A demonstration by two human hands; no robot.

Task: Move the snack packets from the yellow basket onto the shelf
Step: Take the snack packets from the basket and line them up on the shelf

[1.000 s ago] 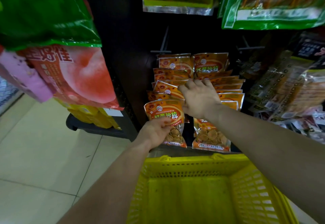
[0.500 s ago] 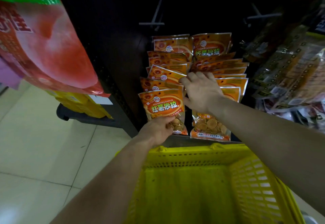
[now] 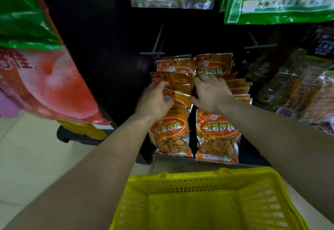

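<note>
Two columns of orange snack packets stand on the dark shelf (image 3: 207,163). My left hand (image 3: 155,101) has its fingers curled on the tops of the left column's packets (image 3: 178,87), just above the front left packet (image 3: 169,135). My right hand (image 3: 210,92) lies flat on the right column's packets (image 3: 238,88), fingers spread, thumb reaching toward the gap between the columns. The front right packet (image 3: 216,135) stands below that hand. The yellow basket (image 3: 197,181) sits in front of the shelf with nothing visible in it.
Large green and red bags (image 3: 36,58) hang close on the left. More green bags (image 3: 278,0) hang overhead, and brown packets (image 3: 296,88) crowd the right. Two metal pegs (image 3: 157,47) jut from the dark back panel. Pale floor tiles (image 3: 36,166) lie to the left.
My left hand rose from the bottom of the front left packet to the packet tops in the left column. My right hand slid farther back along the right column.
</note>
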